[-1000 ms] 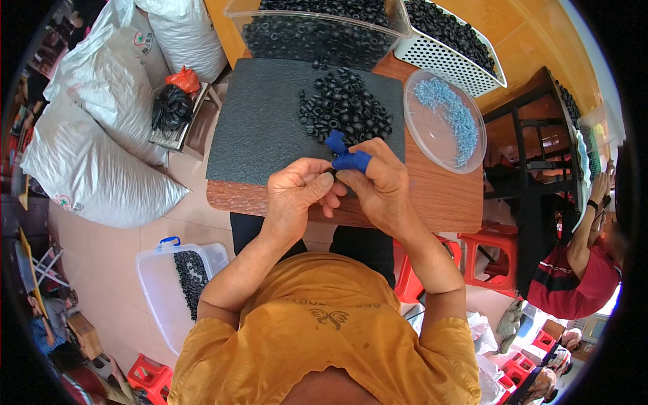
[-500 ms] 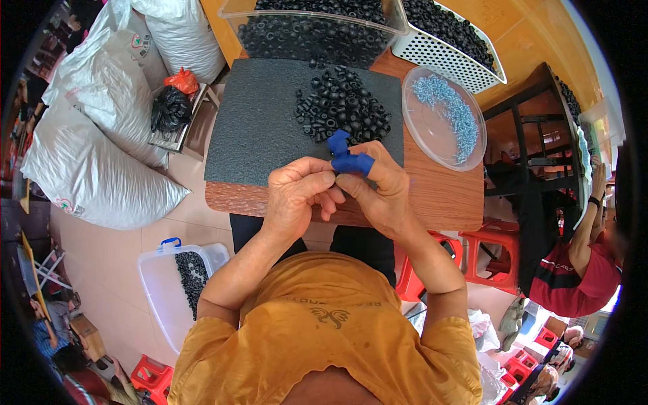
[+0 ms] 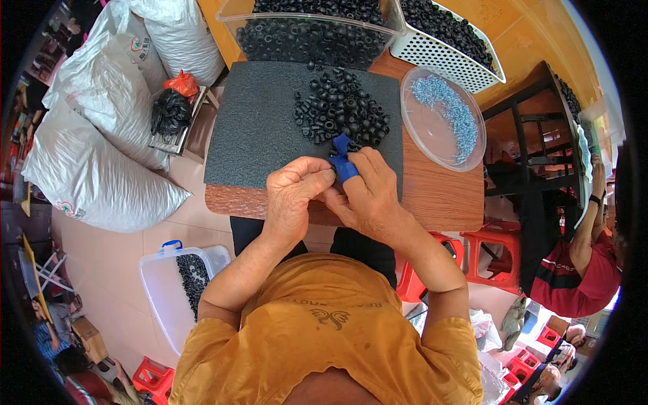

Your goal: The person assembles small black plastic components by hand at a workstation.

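Observation:
My left hand (image 3: 295, 194) is closed in a pinch, thumb against forefinger, over the near edge of the dark grey mat (image 3: 250, 128). Right beside it, my right hand (image 3: 372, 194) has its fingers bent, and the fingertips of both hands meet. A blue strip (image 3: 347, 169) is wrapped round a right finger, its loose end pointing away from me. Whatever lies between the fingertips is too small and covered to make out. Just beyond the hands, a heap of small black ring-shaped parts (image 3: 344, 108) lies on the mat.
A clear bin (image 3: 314, 27) and a white perforated basket (image 3: 442, 64), both full of black parts, stand at the back. A round clear tray (image 3: 435, 145) of small light-blue pieces sits right. White sacks (image 3: 101, 162) and a floor bin (image 3: 162, 290) are left; a co-worker (image 3: 574, 277) is right.
My right hand has turned, its fingers reaching farther forward over the near side of the heap. The blue strip has tilted with it. My left hand has barely moved.

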Demonstrator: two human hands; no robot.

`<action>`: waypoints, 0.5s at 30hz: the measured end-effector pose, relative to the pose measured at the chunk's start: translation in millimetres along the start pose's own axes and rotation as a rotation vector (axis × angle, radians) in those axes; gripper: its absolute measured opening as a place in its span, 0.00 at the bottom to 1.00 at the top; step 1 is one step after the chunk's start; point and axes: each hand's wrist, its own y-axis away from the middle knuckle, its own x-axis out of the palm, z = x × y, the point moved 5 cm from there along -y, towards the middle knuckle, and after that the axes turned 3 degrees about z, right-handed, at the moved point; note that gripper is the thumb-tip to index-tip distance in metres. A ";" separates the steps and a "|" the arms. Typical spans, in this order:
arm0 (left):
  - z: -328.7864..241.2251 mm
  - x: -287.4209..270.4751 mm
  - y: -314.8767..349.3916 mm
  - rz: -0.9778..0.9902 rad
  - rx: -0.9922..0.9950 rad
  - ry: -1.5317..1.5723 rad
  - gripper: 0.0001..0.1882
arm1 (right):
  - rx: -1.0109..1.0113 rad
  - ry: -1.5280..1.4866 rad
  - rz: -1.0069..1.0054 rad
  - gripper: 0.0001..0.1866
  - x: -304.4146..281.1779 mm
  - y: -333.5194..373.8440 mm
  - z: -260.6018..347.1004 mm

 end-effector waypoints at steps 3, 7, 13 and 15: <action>1.7 -3.0 0.4 0.027 -0.025 -0.009 0.06 | -0.011 -0.001 -0.024 0.14 1.0 3.5 -1.2; 11.0 -8.3 -0.1 0.121 -0.149 0.043 0.11 | -0.021 0.011 0.001 0.14 0.0 7.6 -4.6; 15.7 -8.1 2.1 0.153 -0.160 -0.115 0.14 | -0.090 0.064 0.009 0.13 6.8 12.1 -1.4; 16.7 -6.5 1.7 0.141 -0.126 -0.147 0.14 | -0.106 0.075 -0.004 0.12 7.6 13.7 -2.4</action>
